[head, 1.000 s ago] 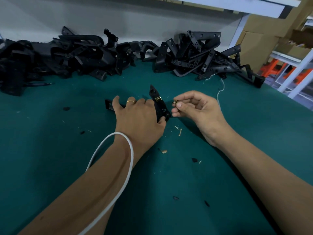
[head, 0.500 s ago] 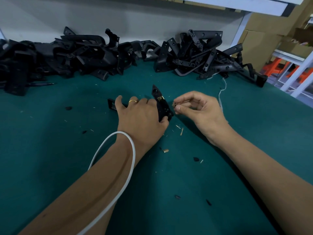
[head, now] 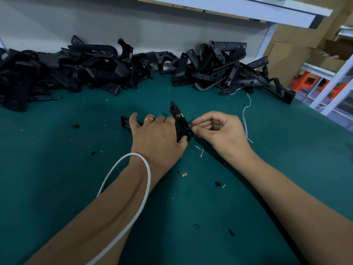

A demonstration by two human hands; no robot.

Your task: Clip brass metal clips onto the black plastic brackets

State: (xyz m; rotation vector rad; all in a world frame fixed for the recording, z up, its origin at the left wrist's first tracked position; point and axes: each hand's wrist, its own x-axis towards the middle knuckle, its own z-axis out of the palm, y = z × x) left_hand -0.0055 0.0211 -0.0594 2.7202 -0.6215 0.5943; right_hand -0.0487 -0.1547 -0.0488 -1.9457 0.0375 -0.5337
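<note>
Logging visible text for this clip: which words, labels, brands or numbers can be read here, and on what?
None can be read.
Cardboard boxes: no print can be made out.
Black brackets in the pile, held bracket, brass clip: no markings visible.
Green table mat: plain.

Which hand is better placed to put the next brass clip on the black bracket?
The right hand, probably. Its fingertips pinch a small brass clip right at the edge of the bracket. The left hand grips the bracket and steadies it on the table.
</note>
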